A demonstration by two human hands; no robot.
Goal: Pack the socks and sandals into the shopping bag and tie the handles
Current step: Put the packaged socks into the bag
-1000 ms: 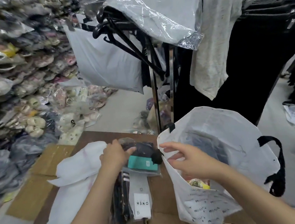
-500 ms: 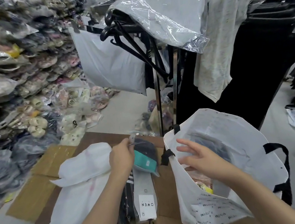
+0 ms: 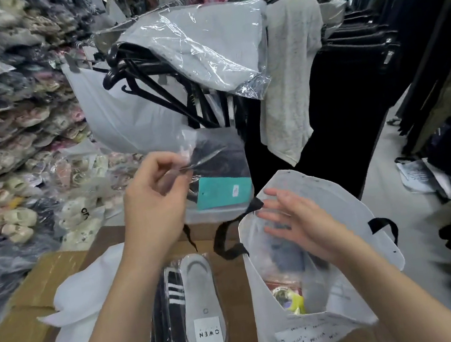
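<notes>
Pinching sock pack (image 3: 222, 190) by its top corner in left hand (image 3: 150, 204), up-left of bag (image 3: 338, 201) mouth, holding right hand (image 3: 299, 227) flat and unclenched over that mouth; judging pack light, limp, slippery.

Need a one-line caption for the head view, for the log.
Left hand pinches a bagged sock pack beside the white shopping bag; open right hand at the bag's mouth.
</notes>
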